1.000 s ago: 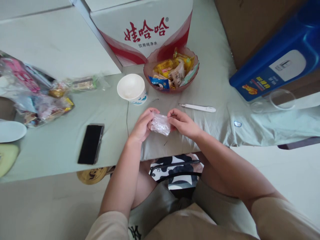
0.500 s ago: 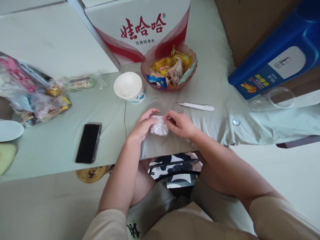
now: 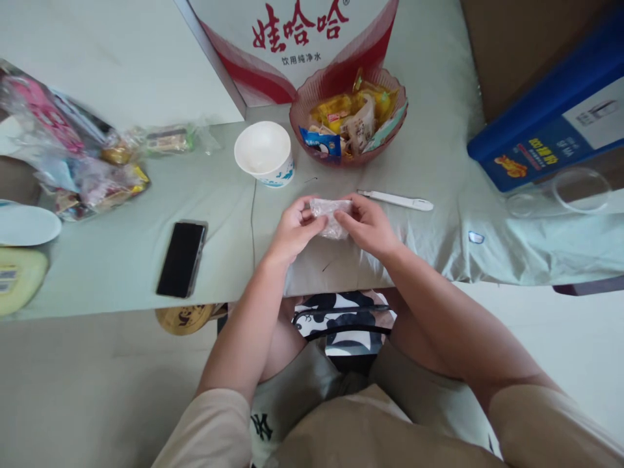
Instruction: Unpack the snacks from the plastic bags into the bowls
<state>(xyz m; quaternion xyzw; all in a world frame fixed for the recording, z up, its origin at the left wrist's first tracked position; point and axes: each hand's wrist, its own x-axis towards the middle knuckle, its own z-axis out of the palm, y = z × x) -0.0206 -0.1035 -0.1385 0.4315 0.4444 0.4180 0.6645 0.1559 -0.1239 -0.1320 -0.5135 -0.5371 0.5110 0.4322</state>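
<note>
Between my two hands is a small bundle of clear bubble wrap, held just above the cloth near the table's front edge. My left hand grips its left side, the thumb lying across the front. On the other side my right hand pinches it between thumb and fingers. Whatever the wrap may enclose is hidden. A white utility knife lies just beyond my right hand. Behind my left hand stands a white paper cup. A pink glass bowl with packaged snacks sits farther back.
A black phone lies at the left on the green tablecloth. Bagged snacks are farther left. A white carton backs the bowl. At the right are a blue box and a clear plastic cup on its side.
My hands have turned the bubble wrap, and both thumbs now press on its front. My right hand has shifted from its top corner to grip its side. The camera view has shifted slightly.
</note>
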